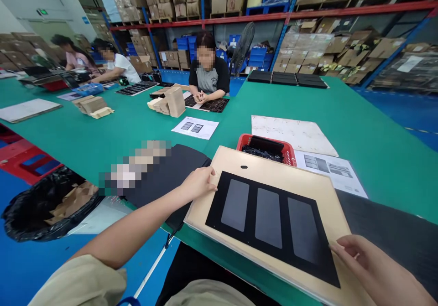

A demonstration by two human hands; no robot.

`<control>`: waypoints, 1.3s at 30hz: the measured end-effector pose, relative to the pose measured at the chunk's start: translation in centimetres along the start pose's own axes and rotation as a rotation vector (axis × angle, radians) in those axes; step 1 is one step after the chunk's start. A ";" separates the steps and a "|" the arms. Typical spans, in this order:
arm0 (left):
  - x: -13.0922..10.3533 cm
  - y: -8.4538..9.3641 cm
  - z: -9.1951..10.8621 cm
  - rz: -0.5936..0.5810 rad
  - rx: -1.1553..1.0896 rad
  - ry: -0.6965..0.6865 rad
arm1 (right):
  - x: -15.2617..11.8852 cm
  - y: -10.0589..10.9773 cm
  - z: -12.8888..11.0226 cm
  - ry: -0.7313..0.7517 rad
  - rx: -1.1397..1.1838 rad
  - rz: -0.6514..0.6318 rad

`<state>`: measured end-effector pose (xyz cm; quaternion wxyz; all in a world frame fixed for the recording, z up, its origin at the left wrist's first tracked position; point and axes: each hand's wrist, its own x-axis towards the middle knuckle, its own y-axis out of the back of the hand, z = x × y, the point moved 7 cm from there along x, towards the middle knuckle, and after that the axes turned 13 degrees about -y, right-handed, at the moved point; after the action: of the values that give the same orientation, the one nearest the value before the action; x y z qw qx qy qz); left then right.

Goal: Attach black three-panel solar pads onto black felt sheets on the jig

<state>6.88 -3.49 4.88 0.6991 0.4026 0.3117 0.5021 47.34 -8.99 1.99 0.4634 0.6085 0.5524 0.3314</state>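
A flat black panel [251,210] with three grey rectangular windows lies on a thick beige board [273,167] in front of me. My left hand [200,183] reaches over the board's left side, its fingers pinched at the panel's upper left edge. At the panel's right edge, my right hand [366,262] has thumb and forefinger closed on the rim, with the other fingers curled. A small dark oval piece or hole [244,167] shows on the board above the panel.
Behind the board stands a red basket [292,155] of black pieces. Printed sheets [195,127], a whitish board [290,132] and cardboard stacks [175,101] lie on the green table [239,105]. A bag-lined bin [30,196] is at left. A co-worker [209,75] sits opposite.
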 end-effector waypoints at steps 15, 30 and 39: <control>1.1 -0.3 -0.1 -0.004 0.050 -0.187 | -0.5 -1.0 -20.2 0.537 0.080 -0.123; 0.3 -0.2 0.7 0.045 0.176 -0.236 | -1.7 -8.1 -28.6 0.870 -0.491 0.154; -1.6 -1.6 2.3 0.086 0.369 -0.345 | 0.3 -7.8 -29.2 0.915 -0.301 -0.013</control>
<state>9.03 -5.90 4.64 0.6346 0.6159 0.2569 0.3897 17.80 -3.25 4.94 0.2579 0.3229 0.6493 0.6385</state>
